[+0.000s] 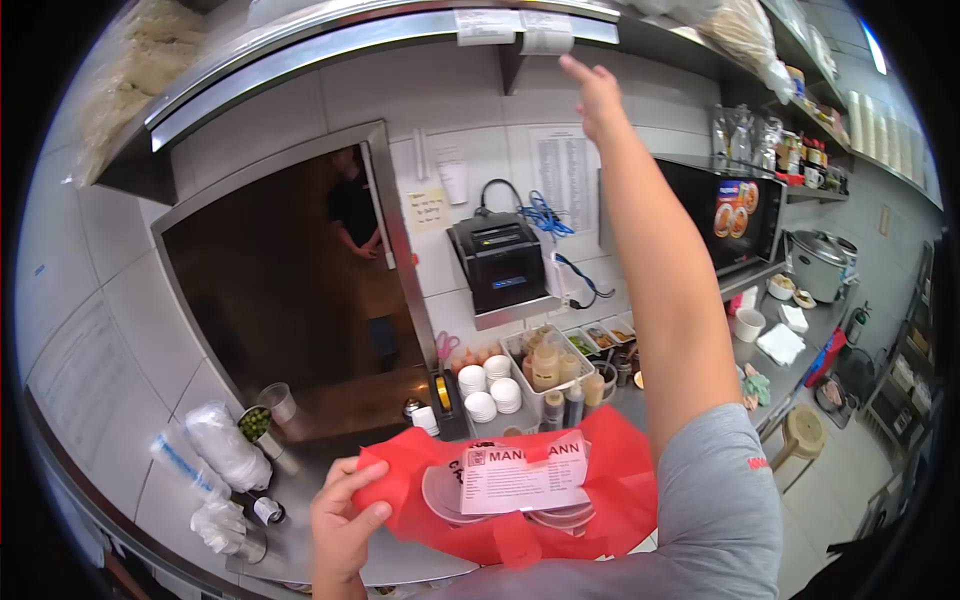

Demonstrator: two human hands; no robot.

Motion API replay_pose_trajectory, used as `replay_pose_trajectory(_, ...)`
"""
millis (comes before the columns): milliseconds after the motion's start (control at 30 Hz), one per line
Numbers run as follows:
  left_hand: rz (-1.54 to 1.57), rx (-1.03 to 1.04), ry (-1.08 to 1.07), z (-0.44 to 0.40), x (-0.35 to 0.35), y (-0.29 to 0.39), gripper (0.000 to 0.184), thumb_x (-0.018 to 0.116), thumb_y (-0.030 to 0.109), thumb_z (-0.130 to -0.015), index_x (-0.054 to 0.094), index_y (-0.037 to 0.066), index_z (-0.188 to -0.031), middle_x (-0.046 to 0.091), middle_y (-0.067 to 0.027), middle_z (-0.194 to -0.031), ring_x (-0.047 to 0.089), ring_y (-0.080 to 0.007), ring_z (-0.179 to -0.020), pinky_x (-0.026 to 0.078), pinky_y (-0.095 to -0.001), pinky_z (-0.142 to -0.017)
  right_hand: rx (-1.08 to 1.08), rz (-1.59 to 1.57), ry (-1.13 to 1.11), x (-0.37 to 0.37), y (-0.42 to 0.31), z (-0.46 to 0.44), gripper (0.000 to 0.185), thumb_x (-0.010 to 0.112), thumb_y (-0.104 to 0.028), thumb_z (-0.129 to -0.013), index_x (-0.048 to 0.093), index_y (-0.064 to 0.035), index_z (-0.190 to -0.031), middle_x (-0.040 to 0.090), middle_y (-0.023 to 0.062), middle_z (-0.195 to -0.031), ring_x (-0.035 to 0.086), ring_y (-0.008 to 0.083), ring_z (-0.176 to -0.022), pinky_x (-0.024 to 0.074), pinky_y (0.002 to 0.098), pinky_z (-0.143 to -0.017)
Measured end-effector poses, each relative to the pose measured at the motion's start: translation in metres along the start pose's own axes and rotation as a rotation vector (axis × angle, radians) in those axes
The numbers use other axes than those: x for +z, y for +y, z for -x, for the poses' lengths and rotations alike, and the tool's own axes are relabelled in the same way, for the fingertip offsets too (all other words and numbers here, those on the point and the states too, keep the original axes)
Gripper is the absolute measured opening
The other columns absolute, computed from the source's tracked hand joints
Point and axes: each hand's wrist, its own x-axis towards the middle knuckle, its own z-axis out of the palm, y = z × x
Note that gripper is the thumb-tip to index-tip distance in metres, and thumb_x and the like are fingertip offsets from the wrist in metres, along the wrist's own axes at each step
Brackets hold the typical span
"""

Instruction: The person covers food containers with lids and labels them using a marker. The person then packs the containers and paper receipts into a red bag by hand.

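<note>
My left hand (350,515) pinches the left edge of a red bag (620,480) at the bottom centre. Inside the bag are round lidded containers (443,492), with a printed slip (525,475) lying over them. My right hand (597,95) is raised high, its fingers apart and nothing in them. It is just below and right of a paper receipt (547,35) that hangs from the metal shelf rail (380,38). No contact between the fingers and that receipt can be seen.
A black printer (497,262) sits on a wall shelf. Stacked white cups (481,406) and a bottle basket (545,365) stand behind the bag. A microwave (720,215) is at right. A person (352,210) stands beyond the wall opening.
</note>
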Motion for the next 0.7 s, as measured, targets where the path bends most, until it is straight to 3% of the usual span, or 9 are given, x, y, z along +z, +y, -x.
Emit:
replay_pose_trajectory(33, -0.024, -0.006, 0.032, 0.000, -0.001, 0.000, 0.038, 0.071, 0.001, -0.071, 0.062, -0.003, -0.107, 0.052, -0.0093, -0.108, 0.051, -0.0201, -0.104, 0.038, -0.0305, -0.093, 0.004, -0.059, 0.032, 0.007, 0.001, -0.015, 0.101, 0.080, -0.034, -0.064, 0.022, 0.0020, -0.137, 0.035, 0.0200, -0.137, 0.038, 0.0319, -0.125, 0.0287, 0.0461, -0.103)
replay_pose_trajectory(100, -0.068, -0.038, 0.099, 0.002, -0.003, -0.005, 0.035, 0.071, -0.001, -0.070, 0.063, -0.004, -0.104, 0.052, -0.0081, -0.104, 0.051, -0.0190, -0.101, 0.039, -0.0295, -0.091, 0.052, -0.113, 0.126, 0.025, 0.009, -0.050, 0.082, 0.079, -0.035, -0.068, 0.039, 0.0014, -0.129, 0.049, 0.0146, -0.128, 0.041, 0.0270, -0.123, 0.0366, 0.0440, -0.096)
replay_pose_trajectory(200, -0.243, -0.019, 0.043, 0.000, -0.018, -0.003, 0.016, 0.063, -0.006, -0.074, 0.069, -0.001, -0.088, 0.057, -0.0079, -0.097, 0.054, -0.0149, -0.089, 0.043, -0.0263, -0.076, 0.044, -0.126, -0.105, 0.028, 0.032, -0.088, 0.052, 0.070, -0.028, -0.074, 0.051, 0.0020, -0.112, 0.061, 0.0110, -0.102, 0.055, 0.0227, -0.100, 0.0424, 0.0413, -0.087)
replay_pose_trajectory(267, -0.359, -0.104, 0.002, -0.005, -0.024, 0.002, 0.015, 0.058, -0.002, -0.079, 0.070, 0.000, -0.088, 0.058, -0.0093, -0.101, 0.055, -0.0144, -0.088, 0.043, -0.0249, -0.075, -0.211, -0.074, -0.217, 0.044, -0.005, 0.023, 0.039, 0.063, -0.014, -0.075, 0.051, 0.0029, -0.108, 0.059, 0.0115, -0.098, 0.056, 0.0194, -0.089, 0.0443, 0.0342, -0.077)
replay_pose_trajectory(367, -0.311, -0.136, 0.066, -0.015, -0.030, -0.015, 0.018, 0.054, 0.002, -0.084, 0.069, -0.002, -0.093, 0.059, -0.0104, -0.104, 0.056, -0.0153, -0.093, 0.042, -0.0236, -0.082, -0.436, -0.042, -0.752, 0.040, -0.037, 0.180, 0.026, 0.052, 0.006, -0.075, 0.051, 0.0041, -0.101, 0.057, 0.0122, -0.092, 0.057, 0.0146, -0.073, 0.0473, 0.0237, -0.063)
replay_pose_trajectory(433, 0.012, -0.117, 0.126, -0.030, -0.021, -0.021, 0.020, 0.051, 0.000, -0.085, 0.066, -0.005, -0.097, 0.059, -0.0119, -0.108, 0.056, -0.0171, -0.100, 0.040, -0.0255, -0.090, -0.376, -0.086, -1.292, 0.005, -0.008, 0.257, 0.022, 0.061, -0.005, -0.077, 0.058, 0.0006, -0.097, 0.060, 0.0101, -0.090, 0.061, 0.0173, -0.074, 0.0523, 0.0264, -0.063)
replay_pose_trajectory(500, 0.133, -0.186, 0.196, -0.040, -0.026, -0.034, 0.024, 0.049, -0.001, -0.086, 0.061, -0.006, -0.106, 0.058, -0.0132, -0.112, 0.055, -0.0201, -0.105, 0.040, -0.0309, -0.095, -0.353, 0.129, -1.674, -0.034, 0.001, 0.326, 0.019, 0.059, -0.015, -0.074, 0.061, -0.0025, -0.087, 0.059, 0.0103, -0.090, 0.059, 0.0252, -0.076, 0.0497, 0.0344, -0.067)
replay_pose_trajectory(567, 0.258, -0.214, 0.165, -0.044, -0.028, -0.042, 0.028, 0.048, -0.002, -0.086, 0.056, -0.006, -0.112, 0.056, -0.0141, -0.116, 0.054, -0.0221, -0.109, 0.041, -0.0337, -0.097, -0.152, 0.436, -1.942, -0.054, 0.005, 0.360, 0.017, 0.055, -0.008, -0.069, 0.060, 0.0003, -0.083, 0.060, 0.0147, -0.090, 0.060, 0.0318, -0.080, 0.0482, 0.0408, -0.068)
replay_pose_trajectory(700, 0.496, -0.195, -0.073, -0.051, -0.026, -0.044, 0.033, 0.046, -0.003, -0.086, 0.050, -0.001, -0.119, 0.053, -0.0153, -0.122, 0.053, -0.0237, -0.110, 0.043, -0.0358, -0.095, -0.010, 0.839, -1.867, -0.078, 0.020, 0.389, 0.020, 0.056, -0.007, -0.068, 0.060, 0.0028, -0.085, 0.059, 0.0172, -0.090, 0.061, 0.0314, -0.081, 0.0488, 0.0407, -0.066)
